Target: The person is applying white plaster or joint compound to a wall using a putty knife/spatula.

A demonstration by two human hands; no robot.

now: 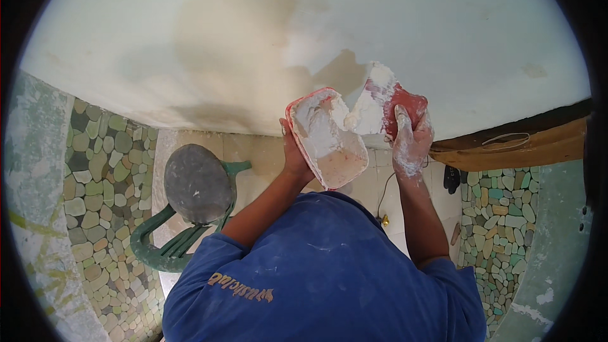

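Note:
My left hand point(296, 152) grips the side of a red-rimmed plastic tub point(345, 168), tilted so its inside shows. White plaster paste point(322, 128) coats the tub's bottom and walls. In my right hand point(411, 140), smeared with white, is a red putty knife point(400, 102). Its wide blade carries a thick layer of the paste and sits close to the tub's right rim; whether they touch I cannot tell. Ahead of both hands stands a pale wall point(456, 44) with beige and white patches.
A green plastic chair point(152, 253) with a round grey seat-like piece point(197, 182) stands at my left. Pebble-patterned strips point(101, 177) run along both sides of the tiled floor point(263, 152). A brown board point(513, 145) lies at the right by the wall, near a dark cable point(382, 199).

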